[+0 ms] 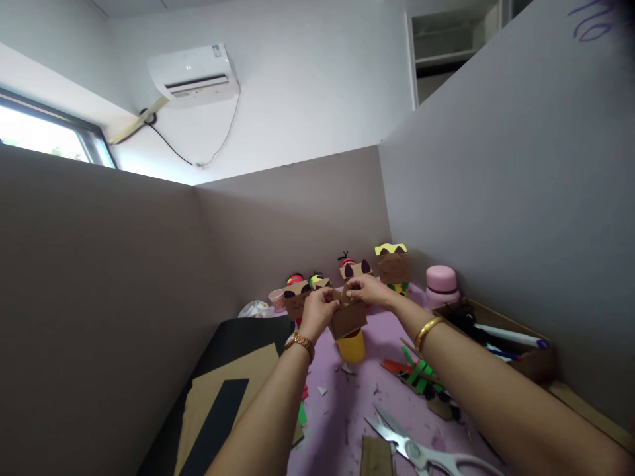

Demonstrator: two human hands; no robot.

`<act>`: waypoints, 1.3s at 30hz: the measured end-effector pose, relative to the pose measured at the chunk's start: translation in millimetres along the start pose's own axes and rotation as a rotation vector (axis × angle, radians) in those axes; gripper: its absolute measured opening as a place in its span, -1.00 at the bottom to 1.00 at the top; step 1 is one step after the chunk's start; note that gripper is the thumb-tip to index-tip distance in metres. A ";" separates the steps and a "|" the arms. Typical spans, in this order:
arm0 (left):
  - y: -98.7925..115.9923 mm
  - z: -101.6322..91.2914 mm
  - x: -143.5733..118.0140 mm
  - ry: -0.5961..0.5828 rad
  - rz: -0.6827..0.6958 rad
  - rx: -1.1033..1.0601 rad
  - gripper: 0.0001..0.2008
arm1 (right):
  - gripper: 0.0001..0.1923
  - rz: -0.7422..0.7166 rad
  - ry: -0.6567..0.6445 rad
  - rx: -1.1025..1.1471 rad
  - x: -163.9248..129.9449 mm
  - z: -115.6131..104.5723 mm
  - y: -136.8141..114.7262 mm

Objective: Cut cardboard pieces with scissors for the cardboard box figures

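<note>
In front of me a brown cardboard box piece (348,322) sits tilted above a yellow cup (352,348); whether they are joined I cannot tell. My left hand (317,313) grips the box piece at its left upper edge, thumb toward the middle. Over its top, my right hand (366,291) pinches a small brown cardboard flap (346,294); I cannot see if the flap is attached. Behind stand several cardboard figures with pointed ears, one with a yellow top (391,249) at the right.
Large scissors (414,449) lie open on the purple tabletop (342,410) near a cardboard scrap (376,456). Green and orange scraps (419,373) lie to the right, beside a box of pens (533,357) and a pink bottle (441,284). Cardboard sheets (203,403) are left; grey partitions (297,218) enclose the table.
</note>
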State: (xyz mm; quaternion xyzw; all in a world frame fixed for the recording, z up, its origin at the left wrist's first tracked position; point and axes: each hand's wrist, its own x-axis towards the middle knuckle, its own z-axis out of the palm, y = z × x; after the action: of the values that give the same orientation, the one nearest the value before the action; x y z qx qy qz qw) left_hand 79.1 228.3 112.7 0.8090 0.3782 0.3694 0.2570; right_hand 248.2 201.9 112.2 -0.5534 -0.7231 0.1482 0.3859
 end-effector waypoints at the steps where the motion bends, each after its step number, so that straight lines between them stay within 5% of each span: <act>1: -0.7 0.1 -0.5 -0.006 0.001 0.013 -0.83 | -0.84 -0.001 0.002 -0.002 0.2 1.8 1.3; 39: -4.5 5.1 -9.8 0.028 0.024 -0.028 -0.85 | -0.83 0.028 0.001 0.152 -10.5 7.2 10.3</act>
State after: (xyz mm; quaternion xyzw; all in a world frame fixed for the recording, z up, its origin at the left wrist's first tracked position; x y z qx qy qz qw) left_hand 76.9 222.4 102.6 0.8045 0.3667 0.3892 0.2586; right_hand 251.0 197.4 96.7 -0.5325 -0.7018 0.2077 0.4251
